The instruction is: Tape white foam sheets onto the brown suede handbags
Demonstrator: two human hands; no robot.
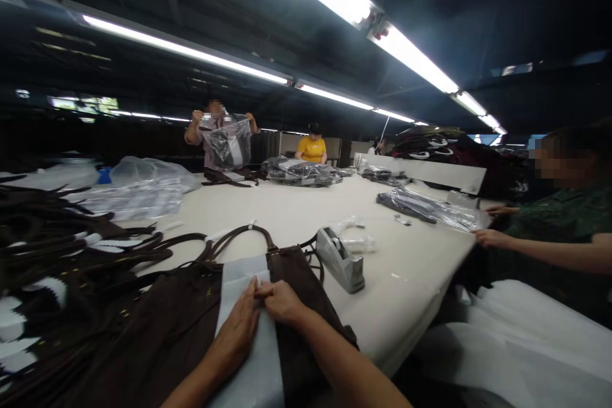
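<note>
Left hand [239, 319]: mine, bare, with slender fingers [251, 290] that narrow toward the tips.
Right hand [283, 301]: bare as well, broad across the back, some of its fingers hidden from me.
Left forearm [203, 370]: bare, widening from my slim wrist.
Right forearm [344, 357]: bare, smooth in outline, more of its length showing.
Fingernails: too small for me to make out.

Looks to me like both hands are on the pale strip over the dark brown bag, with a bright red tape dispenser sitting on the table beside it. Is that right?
Not quite: the tape dispenser is grey, not bright red, as the head view shows. It does sit on the table beside the dark brown bag, and both left hand and right hand are on the pale strip.
</note>
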